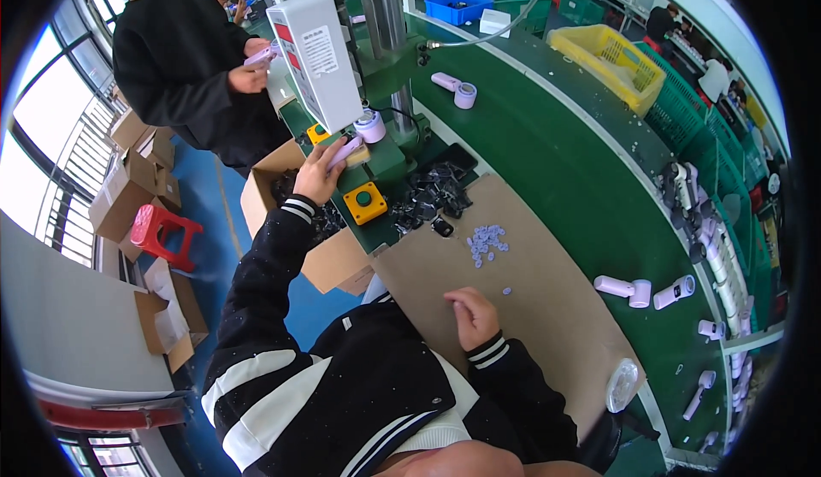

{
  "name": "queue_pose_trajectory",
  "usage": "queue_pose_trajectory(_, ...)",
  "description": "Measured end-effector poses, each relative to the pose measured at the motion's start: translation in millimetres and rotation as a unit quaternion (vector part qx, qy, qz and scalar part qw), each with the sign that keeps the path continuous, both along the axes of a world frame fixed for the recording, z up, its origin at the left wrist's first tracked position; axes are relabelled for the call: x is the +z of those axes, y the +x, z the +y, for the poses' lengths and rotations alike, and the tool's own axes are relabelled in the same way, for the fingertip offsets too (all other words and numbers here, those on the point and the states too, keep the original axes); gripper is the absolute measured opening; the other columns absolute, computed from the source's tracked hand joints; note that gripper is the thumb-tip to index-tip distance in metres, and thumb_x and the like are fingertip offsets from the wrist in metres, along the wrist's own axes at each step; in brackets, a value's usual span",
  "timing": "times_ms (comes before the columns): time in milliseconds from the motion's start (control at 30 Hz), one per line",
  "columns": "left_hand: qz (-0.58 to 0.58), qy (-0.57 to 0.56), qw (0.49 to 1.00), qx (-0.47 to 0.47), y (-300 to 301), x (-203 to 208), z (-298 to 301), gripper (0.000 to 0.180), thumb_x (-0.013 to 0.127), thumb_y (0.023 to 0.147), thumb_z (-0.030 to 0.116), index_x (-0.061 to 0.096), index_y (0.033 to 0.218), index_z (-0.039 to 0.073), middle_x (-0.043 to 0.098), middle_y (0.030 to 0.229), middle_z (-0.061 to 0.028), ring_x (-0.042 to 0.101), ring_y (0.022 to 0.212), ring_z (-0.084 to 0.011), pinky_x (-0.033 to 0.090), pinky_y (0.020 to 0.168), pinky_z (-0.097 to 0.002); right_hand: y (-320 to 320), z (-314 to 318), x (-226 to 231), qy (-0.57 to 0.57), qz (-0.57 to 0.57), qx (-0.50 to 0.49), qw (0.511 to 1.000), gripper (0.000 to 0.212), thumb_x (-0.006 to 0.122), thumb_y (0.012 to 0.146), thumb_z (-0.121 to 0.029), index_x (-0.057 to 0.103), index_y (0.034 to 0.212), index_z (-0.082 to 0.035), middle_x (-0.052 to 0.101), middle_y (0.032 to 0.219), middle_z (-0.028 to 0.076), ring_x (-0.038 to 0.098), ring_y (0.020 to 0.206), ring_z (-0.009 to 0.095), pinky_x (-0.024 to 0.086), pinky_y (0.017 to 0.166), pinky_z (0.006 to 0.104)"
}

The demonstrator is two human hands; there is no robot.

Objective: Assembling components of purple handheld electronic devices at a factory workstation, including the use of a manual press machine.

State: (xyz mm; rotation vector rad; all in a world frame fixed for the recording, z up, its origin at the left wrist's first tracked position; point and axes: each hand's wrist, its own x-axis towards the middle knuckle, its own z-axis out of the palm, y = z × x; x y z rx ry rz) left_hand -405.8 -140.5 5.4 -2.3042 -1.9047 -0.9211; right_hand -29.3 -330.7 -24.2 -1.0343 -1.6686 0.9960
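Note:
My left hand point(317, 174) reaches forward to the green bench press point(391, 165), its fingers closed round the handle of a lilac handheld fan point(370, 126). The fan's round head sits under the press's white housing point(316, 60). Back over the brown cardboard sheet point(547, 332), my right hand point(475, 320) is held with its fingers curled and thumb pressed in; whatever it may hold is hidden. A small pile of lilac plastic pieces point(487, 242) lies on the sheet beyond it, with one loose piece point(507, 291) nearer. Black parts point(434, 193) are heaped beside the press.
Yellow button boxes point(365, 203) flank the press. More lilac fans point(628, 290) lie on the green conveyor point(547, 165) to the right. A clear tape roll point(623, 385) sits at the sheet's right edge. Another person point(184, 58) stands at far left, holding a lilac part.

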Motion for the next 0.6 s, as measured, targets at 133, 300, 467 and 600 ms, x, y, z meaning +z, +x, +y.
queue_pose_trajectory(133,0.006,0.020,0.999,-0.030,18.2,8.3,-10.4,0.049,0.059,0.095,0.019,0.049,0.143,0.021,0.055,0.115,-0.0140,0.060,0.088,-0.0305,0.053,0.080,-0.0373,29.1,17.2,-5.8,0.095,-0.045,-0.162,0.981,0.022,0.057,0.082,-0.001,0.066,0.102,-0.004,0.063,0.097,0.011,0.058,0.085,0.028,0.048,0.080,0.0346)
queue_pose_trajectory(300,-0.022,0.017,0.991,-0.134,96.4,43.6,-14.4,0.050,0.061,0.094,0.019,0.050,0.143,0.021,0.057,0.112,-0.0119,0.062,0.079,-0.0285,0.053,0.073,-0.0362,57.1,31.6,-29.5,0.151,-0.241,-0.310,0.907,0.021,0.063,0.081,-0.010,0.063,0.102,-0.008,0.060,0.094,0.009,0.057,0.086,0.030,0.045,0.078,0.0390)
queue_pose_trajectory(467,0.051,-0.008,0.966,-0.251,204.3,40.0,25.8,0.049,0.051,0.099,0.030,0.042,0.146,0.021,0.058,0.109,-0.0137,0.064,0.075,-0.0336,0.054,0.067,-0.0405,54.9,24.1,-29.6,0.051,-0.376,-0.257,0.889,0.024,0.067,0.080,-0.021,0.061,0.101,-0.012,0.058,0.095,0.008,0.057,0.090,0.031,0.042,0.074,0.0397)
queue_pose_trajectory(600,0.154,-0.042,0.960,-0.231,289.1,9.4,86.0,0.052,0.047,0.099,0.035,0.036,0.147,0.019,0.059,0.108,-0.0158,0.064,0.070,-0.0398,0.055,0.064,-0.0474,60.5,32.6,-41.9,0.112,-0.366,-0.252,0.889,0.019,0.066,0.081,-0.025,0.059,0.094,-0.013,0.062,0.090,0.006,0.060,0.084,0.029,0.040,0.069,0.0389)
